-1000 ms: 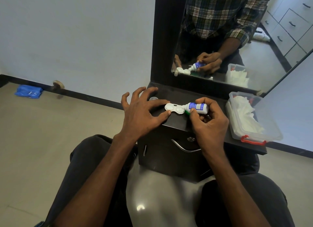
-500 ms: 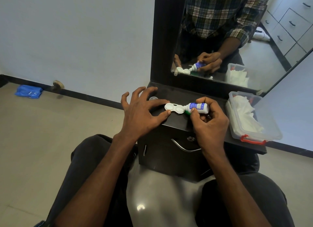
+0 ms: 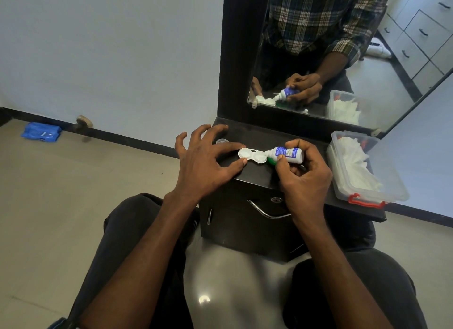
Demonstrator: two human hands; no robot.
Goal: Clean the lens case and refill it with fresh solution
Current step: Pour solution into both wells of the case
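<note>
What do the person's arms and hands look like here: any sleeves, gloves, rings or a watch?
Both forearms are bare to the bottom edge of the frame. The left hand and right hand wear no gloves, and no rings or watch show. In the mirror, a plaid shirt sleeve is rolled up above one forearm.

1. My lens case point(image 3: 252, 156) is smooth white plastic.
2. My solution bottle point(image 3: 286, 154) is glossy plastic.
3. My table point(image 3: 257, 175) top is dark and glossy.
4. The storage box point(image 3: 382, 181) is clear plastic.
</note>
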